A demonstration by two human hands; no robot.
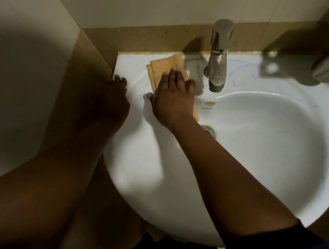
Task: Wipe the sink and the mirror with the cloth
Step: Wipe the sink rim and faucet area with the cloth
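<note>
Your right hand [171,102] lies flat on the yellow cloth [167,66], fingers straight and spread, pressing it against the back-left rim of the white sink [261,147]. The cloth is folded, with its far corner toward 12 o'clock just beside the base of the tap [217,56] and its near edge tucked under your palm, dipping over the inner lip of the basin. Your thumb pokes out toward 9 o'clock onto bare porcelain.

Your left hand [114,99] rests on the sink's left edge at about 9 o'clock from the cloth, in shadow, fingertips curled over the corner where the rim meets the brown tiled ledge [150,36]; how firmly it holds the edge you cannot tell from here.

The tap stands upright at 1 o'clock from your right hand. Faint blue marks [239,71] streak the rim to the tap's right. The drain [209,129] sits just beyond your right wrist.
</note>
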